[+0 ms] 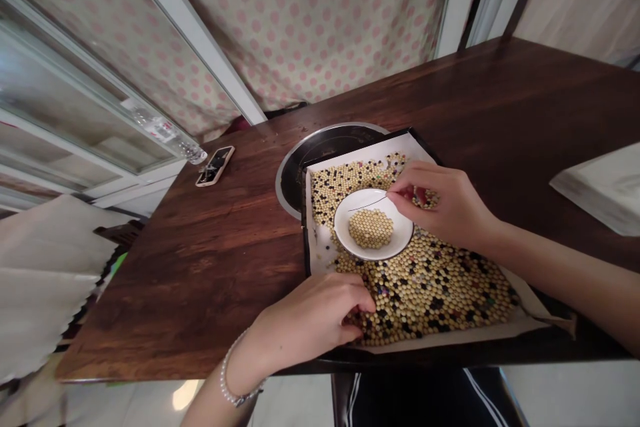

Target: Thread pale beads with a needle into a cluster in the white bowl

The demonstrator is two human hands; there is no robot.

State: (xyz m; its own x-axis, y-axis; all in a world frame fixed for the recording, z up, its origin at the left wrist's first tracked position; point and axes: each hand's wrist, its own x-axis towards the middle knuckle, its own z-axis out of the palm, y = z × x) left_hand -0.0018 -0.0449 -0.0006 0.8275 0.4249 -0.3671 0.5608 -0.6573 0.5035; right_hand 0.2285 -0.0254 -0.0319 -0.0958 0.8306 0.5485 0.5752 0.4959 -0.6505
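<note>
My right hand (440, 203) pinches a thin dark wire or needle (367, 204) between thumb and fingertips. The wire reaches over a white bowl (345, 240) with a dark rim. Small cream beads (371, 228) lie gathered in the bowl's bottom. Under the bowl, a paper-lined tray (316, 255) is spread with cream and black beads (425, 280), a few coloured ones among them. My left hand (325, 313) is at the tray's near left corner, fingers curled down at the beads and thumb apart from them. Its fingertips are partly hidden, and no bead shows in its grasp.
The tray overlaps a round dark inset with a metal rim (287, 190) in the wooden table (220, 267). A phone (215, 167) and a clear plastic bottle (167, 133) lie at the far left. A white packet (603, 187) sits at the right.
</note>
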